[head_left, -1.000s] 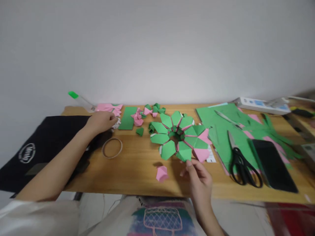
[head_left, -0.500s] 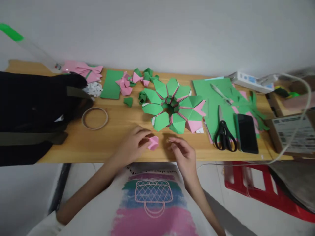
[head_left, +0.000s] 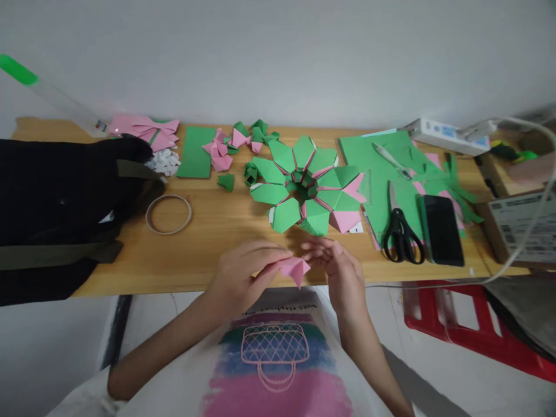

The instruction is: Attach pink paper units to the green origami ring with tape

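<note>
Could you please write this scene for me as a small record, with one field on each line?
Left grip: shut on a pink folded piece
Right grip: beside that piece, open, holding nothing visible
Beyond the hands: green-and-pink paper ring, on the wooden table
Left side: black bag, thin tan hoop
Right side: black-handled scissors, phone, green sheets
Near the wall: small green and pink folded pieces, white power strip
Unclear: whether the right fingertips touch the pink piece
</note>
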`<state>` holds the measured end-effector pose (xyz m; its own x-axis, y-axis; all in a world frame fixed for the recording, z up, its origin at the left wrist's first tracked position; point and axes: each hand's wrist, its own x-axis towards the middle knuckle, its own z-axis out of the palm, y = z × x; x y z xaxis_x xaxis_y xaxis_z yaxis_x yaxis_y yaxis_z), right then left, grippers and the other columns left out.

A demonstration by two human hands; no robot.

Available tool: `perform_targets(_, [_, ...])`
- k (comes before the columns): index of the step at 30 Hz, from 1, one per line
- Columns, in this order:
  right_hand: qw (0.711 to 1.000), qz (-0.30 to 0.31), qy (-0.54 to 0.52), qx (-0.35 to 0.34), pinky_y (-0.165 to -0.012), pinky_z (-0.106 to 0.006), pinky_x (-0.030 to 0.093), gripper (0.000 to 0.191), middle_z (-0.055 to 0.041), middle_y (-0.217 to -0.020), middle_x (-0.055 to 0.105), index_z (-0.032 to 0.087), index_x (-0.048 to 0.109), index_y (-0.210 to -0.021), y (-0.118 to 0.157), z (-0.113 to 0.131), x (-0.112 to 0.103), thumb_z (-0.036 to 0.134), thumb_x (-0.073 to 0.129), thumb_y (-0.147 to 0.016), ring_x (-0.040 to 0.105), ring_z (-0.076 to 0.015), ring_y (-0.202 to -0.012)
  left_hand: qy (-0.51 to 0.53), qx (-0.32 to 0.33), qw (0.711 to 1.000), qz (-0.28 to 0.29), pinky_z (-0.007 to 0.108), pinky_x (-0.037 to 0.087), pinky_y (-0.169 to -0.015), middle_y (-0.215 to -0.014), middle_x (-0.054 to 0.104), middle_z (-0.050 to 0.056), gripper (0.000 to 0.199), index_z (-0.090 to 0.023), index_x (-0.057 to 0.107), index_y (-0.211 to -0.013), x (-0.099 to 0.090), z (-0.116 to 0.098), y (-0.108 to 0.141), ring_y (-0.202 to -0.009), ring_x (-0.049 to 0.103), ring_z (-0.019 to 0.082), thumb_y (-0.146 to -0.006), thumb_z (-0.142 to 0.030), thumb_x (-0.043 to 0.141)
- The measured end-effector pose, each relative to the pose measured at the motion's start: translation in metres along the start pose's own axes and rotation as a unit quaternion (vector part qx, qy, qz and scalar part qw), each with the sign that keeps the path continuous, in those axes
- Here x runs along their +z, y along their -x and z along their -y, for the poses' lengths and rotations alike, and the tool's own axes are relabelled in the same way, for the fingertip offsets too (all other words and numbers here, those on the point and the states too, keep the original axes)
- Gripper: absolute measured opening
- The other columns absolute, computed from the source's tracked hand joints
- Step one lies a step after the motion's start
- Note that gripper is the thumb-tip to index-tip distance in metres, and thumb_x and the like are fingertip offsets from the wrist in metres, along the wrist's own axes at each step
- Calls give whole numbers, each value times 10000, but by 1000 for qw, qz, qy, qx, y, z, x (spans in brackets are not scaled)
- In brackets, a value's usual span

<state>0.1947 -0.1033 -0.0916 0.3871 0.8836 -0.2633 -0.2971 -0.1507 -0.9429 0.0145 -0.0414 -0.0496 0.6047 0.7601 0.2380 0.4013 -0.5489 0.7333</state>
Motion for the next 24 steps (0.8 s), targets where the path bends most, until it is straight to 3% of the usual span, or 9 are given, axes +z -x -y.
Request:
perform_targets(3, [997,-39,-60,10,-622,-293,498,277,-70,-838,765,185,713,-790,-6,2,12,458,672,-806,662,-160,-669,-36,75,995,-61,268,553,-802,-990,752,40,224,-219,677,-1019,-7,0,-5,-906,692,145,-931,-135,488])
perform_targets(6, [995,-63,-78,21,-619,-286,483,242,-36,-768,749,204,710,-768,-10,5,19,444,733,-753,645,-151,-650,-51,111,988,-94,295,551,-798,-966,736,37,185,-209,663,-990,-3,7,-7,-880,675,147,-902,-110,534])
perform_targets(12, [994,-38,-97,42,-595,-284,464,206,-19,-690,723,216,712,-675,-12,15,21,410,735,-741,606,-138,-604,-111,80,970,-202,232,523,-609,-893,665,14,291,-253,681,-963,11,14,1,-764,621,128,-835,-17,568])
perform_targets(16, [994,-20,-96,50,-572,-255,455,162,-3,-661,716,225,721,-667,-12,19,22,363,730,-753,595,-117,-573,-103,67,976,-179,238,574,-713,-942,675,11,356,-264,661,-997,12,9,2,-855,658,133,-834,20,522])
perform_targets(24, [997,-13,-60,52,-582,-240,462,154,0,-686,723,231,729,-684,-10,15,17,341,710,-790,599,-109,-584,24,64,995,-74,258,580,-771,-973,695,62,245,-177,659,-1002,19,14,3,-889,684,154,-831,-58,530])
